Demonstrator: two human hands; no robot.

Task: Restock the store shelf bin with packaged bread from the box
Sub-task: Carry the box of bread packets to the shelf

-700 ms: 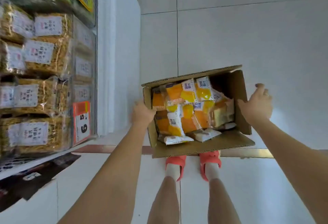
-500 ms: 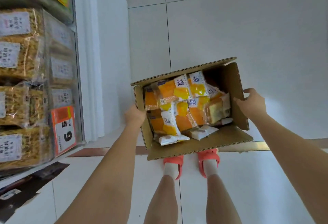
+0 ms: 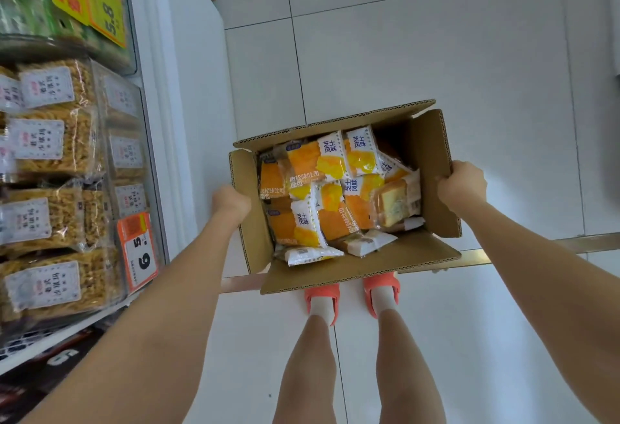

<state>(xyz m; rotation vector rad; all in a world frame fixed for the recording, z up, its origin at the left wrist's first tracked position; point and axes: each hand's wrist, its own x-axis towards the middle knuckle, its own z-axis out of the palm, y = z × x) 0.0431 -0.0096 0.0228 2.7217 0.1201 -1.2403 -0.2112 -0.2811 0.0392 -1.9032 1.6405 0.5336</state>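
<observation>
Hands on bread-filled open box

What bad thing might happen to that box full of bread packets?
The box is open on top and tilts toward the person, so bread packets piled near the front edge may slide out onto the floor. The left hand and right hand grip only the side flaps, which might bend or slip. The box also hides the floor ahead, so tripping seems possible.
</observation>
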